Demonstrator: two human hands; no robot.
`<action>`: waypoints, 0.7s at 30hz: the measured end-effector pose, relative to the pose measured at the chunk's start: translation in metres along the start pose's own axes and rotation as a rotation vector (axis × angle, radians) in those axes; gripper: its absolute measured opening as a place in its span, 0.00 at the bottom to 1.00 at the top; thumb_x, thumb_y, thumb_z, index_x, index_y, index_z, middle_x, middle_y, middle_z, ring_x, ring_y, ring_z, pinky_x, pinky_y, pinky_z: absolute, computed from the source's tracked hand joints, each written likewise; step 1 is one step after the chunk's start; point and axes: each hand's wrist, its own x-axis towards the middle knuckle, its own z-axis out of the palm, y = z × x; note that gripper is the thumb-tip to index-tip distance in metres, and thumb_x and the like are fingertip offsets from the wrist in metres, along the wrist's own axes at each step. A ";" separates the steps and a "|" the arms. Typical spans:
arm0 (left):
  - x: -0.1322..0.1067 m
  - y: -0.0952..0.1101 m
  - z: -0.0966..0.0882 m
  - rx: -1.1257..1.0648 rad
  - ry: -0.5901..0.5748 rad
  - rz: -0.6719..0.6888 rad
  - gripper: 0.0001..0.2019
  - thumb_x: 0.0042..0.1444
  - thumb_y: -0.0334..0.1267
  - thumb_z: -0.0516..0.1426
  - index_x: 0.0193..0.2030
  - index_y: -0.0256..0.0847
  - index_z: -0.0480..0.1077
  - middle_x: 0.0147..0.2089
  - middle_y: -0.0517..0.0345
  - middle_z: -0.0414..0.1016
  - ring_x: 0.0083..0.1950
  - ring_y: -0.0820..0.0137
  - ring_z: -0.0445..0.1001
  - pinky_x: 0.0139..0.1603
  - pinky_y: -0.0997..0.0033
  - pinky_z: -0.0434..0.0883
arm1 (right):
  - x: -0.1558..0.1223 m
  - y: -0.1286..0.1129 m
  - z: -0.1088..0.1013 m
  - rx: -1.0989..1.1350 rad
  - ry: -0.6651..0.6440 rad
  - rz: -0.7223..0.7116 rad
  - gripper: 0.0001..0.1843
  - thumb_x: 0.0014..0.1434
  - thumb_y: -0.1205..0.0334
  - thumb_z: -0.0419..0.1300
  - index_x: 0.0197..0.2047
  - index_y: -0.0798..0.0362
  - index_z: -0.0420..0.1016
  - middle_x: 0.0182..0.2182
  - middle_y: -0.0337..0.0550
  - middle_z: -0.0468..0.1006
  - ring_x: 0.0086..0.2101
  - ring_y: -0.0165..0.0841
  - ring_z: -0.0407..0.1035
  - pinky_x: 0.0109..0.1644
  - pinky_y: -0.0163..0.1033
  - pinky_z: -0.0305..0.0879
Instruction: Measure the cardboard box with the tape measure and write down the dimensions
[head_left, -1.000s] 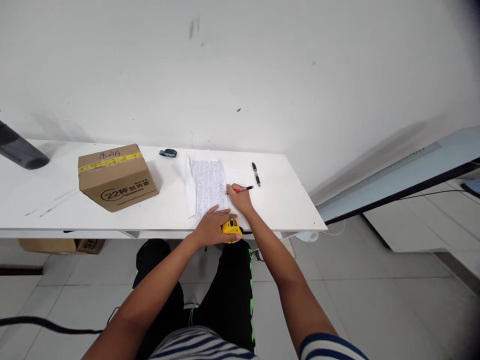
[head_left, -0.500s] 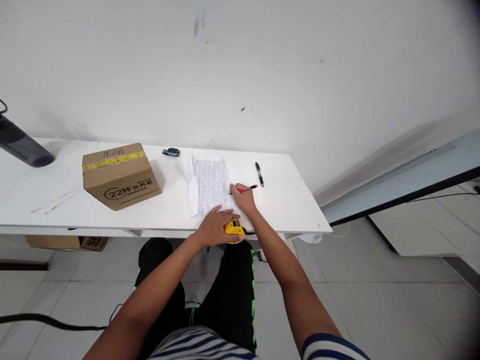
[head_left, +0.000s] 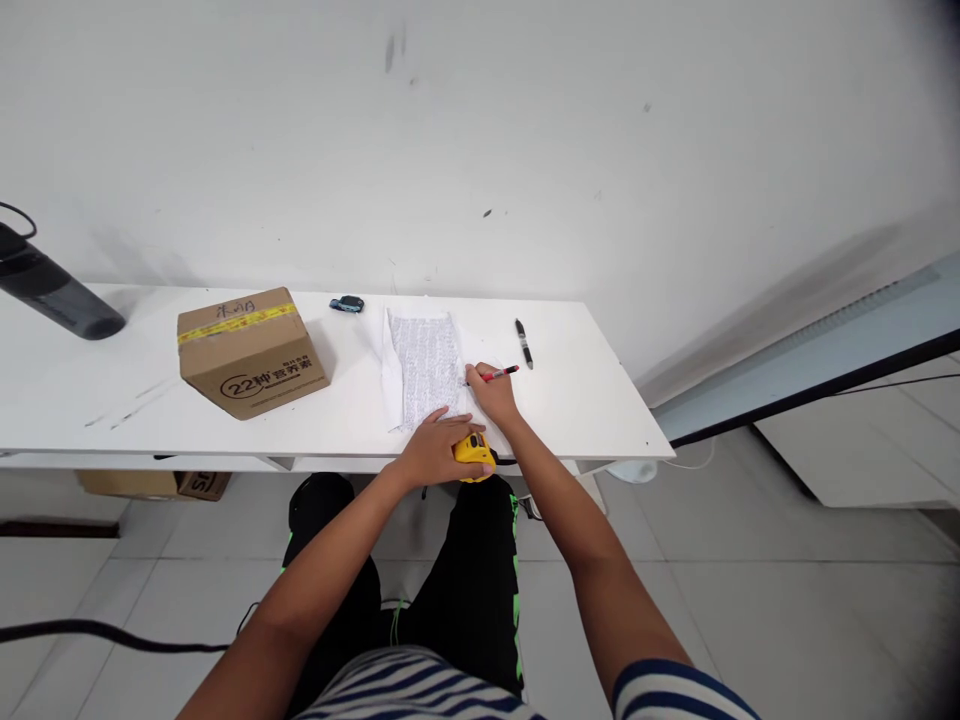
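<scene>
My left hand (head_left: pixel 431 448) is closed over a yellow tape measure (head_left: pixel 475 455) at the front edge of the white table (head_left: pixel 585 400). My right hand (head_left: pixel 491 392) grips a red pen (head_left: pixel 501 375), its tip at the right edge of a sheet of printed paper (head_left: pixel 425 365) that lies lengthwise on the table. The left hand's fingers rest on the sheet's near end.
A taped cardboard box (head_left: pixel 251 350) stands left of the paper. A black pen (head_left: pixel 523 343) lies right of the paper and a small dark blue object (head_left: pixel 346 304) behind it. A dark bottle (head_left: pixel 56 298) lies at the far left. Another box (head_left: pixel 154 484) sits under the table.
Both hands keep their places on the tape measure and the pen. Only the view has shifted slightly, so everything sits a little further right in the picture.
</scene>
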 end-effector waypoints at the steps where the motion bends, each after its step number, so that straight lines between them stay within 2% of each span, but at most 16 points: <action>1: 0.000 0.000 0.000 0.003 -0.001 -0.001 0.28 0.52 0.62 0.58 0.54 0.48 0.72 0.59 0.59 0.75 0.67 0.61 0.65 0.73 0.58 0.45 | 0.000 0.001 0.000 -0.003 -0.002 -0.005 0.21 0.57 0.50 0.53 0.19 0.49 0.52 0.17 0.32 0.58 0.24 0.29 0.57 0.32 0.37 0.55; 6: 0.001 0.001 -0.001 0.002 0.000 -0.005 0.26 0.52 0.61 0.59 0.53 0.48 0.72 0.60 0.59 0.75 0.67 0.61 0.65 0.73 0.58 0.46 | 0.000 0.005 0.000 0.004 -0.048 -0.038 0.21 0.57 0.50 0.54 0.19 0.49 0.53 0.18 0.32 0.60 0.25 0.29 0.58 0.33 0.36 0.55; 10: 0.001 0.001 0.000 -0.001 0.020 0.007 0.26 0.53 0.58 0.60 0.55 0.48 0.71 0.59 0.58 0.75 0.67 0.61 0.66 0.72 0.57 0.47 | -0.001 0.006 0.000 -0.001 -0.021 -0.059 0.22 0.58 0.51 0.54 0.19 0.49 0.49 0.17 0.31 0.54 0.23 0.28 0.53 0.31 0.36 0.53; 16: 0.001 0.000 0.000 -0.007 0.029 0.021 0.24 0.52 0.57 0.61 0.52 0.48 0.72 0.59 0.59 0.76 0.67 0.61 0.66 0.72 0.56 0.48 | 0.000 0.005 0.001 0.004 -0.003 -0.031 0.22 0.57 0.51 0.53 0.19 0.48 0.48 0.17 0.30 0.52 0.23 0.28 0.52 0.30 0.36 0.52; 21: 0.001 0.000 0.000 -0.007 0.027 0.019 0.24 0.52 0.57 0.61 0.52 0.47 0.72 0.59 0.57 0.75 0.67 0.61 0.66 0.72 0.56 0.47 | 0.002 0.006 0.000 0.000 -0.035 -0.028 0.19 0.56 0.50 0.53 0.19 0.49 0.54 0.16 0.32 0.58 0.25 0.29 0.57 0.31 0.36 0.55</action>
